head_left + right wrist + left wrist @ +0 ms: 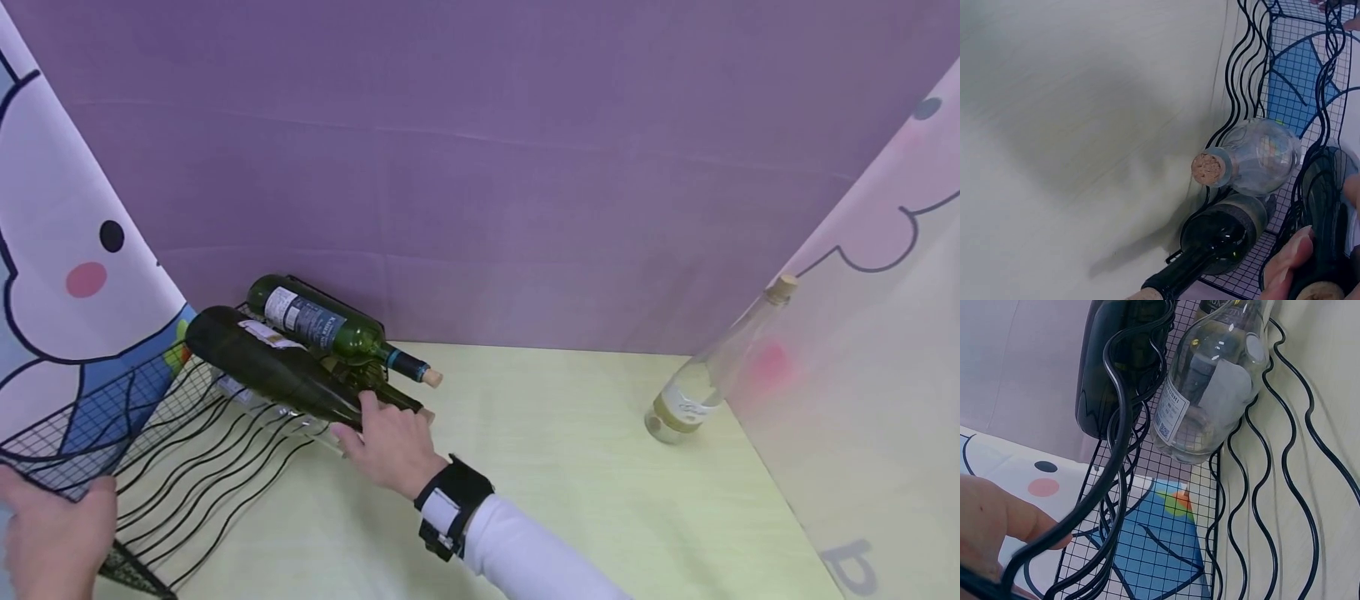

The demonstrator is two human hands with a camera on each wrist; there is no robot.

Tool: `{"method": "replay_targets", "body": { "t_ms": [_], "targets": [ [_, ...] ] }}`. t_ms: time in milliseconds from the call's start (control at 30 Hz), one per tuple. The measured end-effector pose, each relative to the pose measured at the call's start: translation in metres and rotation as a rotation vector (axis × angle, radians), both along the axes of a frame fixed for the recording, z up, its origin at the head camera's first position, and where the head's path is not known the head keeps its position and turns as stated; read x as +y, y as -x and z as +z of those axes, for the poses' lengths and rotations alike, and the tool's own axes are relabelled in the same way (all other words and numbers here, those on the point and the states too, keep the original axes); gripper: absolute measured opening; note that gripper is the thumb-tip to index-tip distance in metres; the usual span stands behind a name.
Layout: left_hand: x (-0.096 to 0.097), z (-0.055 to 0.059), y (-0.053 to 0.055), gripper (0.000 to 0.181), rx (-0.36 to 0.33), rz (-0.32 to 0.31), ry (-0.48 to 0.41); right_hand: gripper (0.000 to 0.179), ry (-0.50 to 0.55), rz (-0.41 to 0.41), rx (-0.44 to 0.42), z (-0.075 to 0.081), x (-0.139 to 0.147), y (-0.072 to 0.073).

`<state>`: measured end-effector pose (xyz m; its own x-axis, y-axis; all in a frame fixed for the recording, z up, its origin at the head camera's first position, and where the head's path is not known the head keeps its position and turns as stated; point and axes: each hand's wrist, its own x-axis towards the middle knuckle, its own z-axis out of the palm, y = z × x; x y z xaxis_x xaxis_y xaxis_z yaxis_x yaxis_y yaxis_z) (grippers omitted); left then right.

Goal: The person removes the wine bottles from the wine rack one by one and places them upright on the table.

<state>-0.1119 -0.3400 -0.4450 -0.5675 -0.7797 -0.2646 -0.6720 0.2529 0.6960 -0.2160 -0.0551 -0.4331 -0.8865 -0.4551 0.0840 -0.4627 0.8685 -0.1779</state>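
My right hand grips the neck of a dark wine bottle, which lies on the upper tier of a black wire rack. In the right wrist view, fingers curl beside that neck, above its cork. My left hand holds the near end of the rack. A green wine bottle with a blue-banded neck lies on the top tier at the back. Below lie a corked clear bottle and another green bottle, partly hidden in the head view.
A corked clear bottle with a pale label stands upright on the light tabletop, far to the right. A purple backdrop rises behind, and printed cartoon panels flank both sides.
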Motion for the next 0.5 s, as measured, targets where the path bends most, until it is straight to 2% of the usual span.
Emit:
{"method": "replay_targets", "body": {
  "t_ms": [200,500],
  "targets": [
    [0.0004,-0.0012,0.0005,0.089,0.002,-0.005,0.003,0.051,0.009,0.009,0.011,-0.0012,0.0026,0.002],
    [-0.0003,-0.0021,0.0016,0.089,-0.011,0.002,0.0,0.052,0.051,0.029,-0.01,0.0001,0.0103,0.0033]
  ]
}}
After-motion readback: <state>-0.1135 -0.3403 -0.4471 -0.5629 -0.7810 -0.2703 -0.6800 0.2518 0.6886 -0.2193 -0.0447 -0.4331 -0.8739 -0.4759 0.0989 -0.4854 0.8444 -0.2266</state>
